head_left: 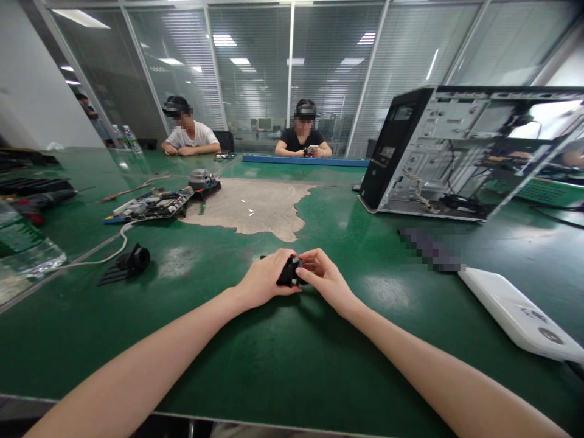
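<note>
My left hand (pixel 267 277) is wrapped around a small black plastic part (pixel 287 272), low over the green table in front of me. The thumb side and fingers cover much of it, so its exact kind does not show. At the part's right end, the thumb and fingers of my right hand (pixel 323 275) close on a small greyish piece; whether it is separate from the black part I cannot tell. Off to the left lies another black plastic piece (pixel 132 260) with a round ring and a slatted, fin-like side.
An open computer case (pixel 396 152) stands at the right, with a white power bank-like device (pixel 515 310) nearer me. A circuit board (pixel 155 205), a pale cable (pixel 121 243) and a plastic bottle (pixel 27 243) lie left. Two people sit across the green table (pixel 219 365).
</note>
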The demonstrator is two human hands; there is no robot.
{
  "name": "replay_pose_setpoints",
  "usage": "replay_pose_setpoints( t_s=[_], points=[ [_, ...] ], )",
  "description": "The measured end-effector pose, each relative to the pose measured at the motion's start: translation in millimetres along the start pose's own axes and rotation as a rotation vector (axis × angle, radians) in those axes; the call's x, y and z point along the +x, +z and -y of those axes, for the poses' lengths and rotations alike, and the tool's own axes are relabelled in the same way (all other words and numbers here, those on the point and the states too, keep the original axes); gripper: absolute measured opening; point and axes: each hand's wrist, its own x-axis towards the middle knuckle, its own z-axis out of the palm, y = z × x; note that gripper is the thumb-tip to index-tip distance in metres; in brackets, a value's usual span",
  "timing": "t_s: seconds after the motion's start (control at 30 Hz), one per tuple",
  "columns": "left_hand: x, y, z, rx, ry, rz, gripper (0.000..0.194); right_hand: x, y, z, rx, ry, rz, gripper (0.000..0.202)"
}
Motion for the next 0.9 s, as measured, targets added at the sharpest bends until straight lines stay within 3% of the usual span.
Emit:
replay_pose_setpoints(
  t_s=[0.13, 0.23, 0.37, 0.57, 0.9],
  points=[
    [0.0, -1.1, 0.7, 0.005, -0.009, 0.008, 0.056, 1.6, -4.6, 0.9, -0.015, 0.034, -0.102, 0.025],
    [0.0, -1.8, 0.0, 0.020, 0.009, 0.010, 0.055, 3.7, -1.4, 0.3, 0.008, 0.081, 0.032, 0.026],
    [-0.4, -1.0, -0.5, 0.034, 0.029, 0.006, 0.056, 6.0, 6.2, 1.3, 0.015, 0.121, 0.084, 0.027],
    [-0.4, 1.3, 0.9, 0.026, 0.029, -0.010, 0.056, 2.2, 11.2, 1.8, -0.050, 0.034, 0.036, 0.022],
    [-0.7, 2.6, 0.3, 0.034, 0.026, -0.030, 0.056, -5.0, 12.8, -0.2, -0.061, -0.042, 0.072, 0.013]
  ],
)
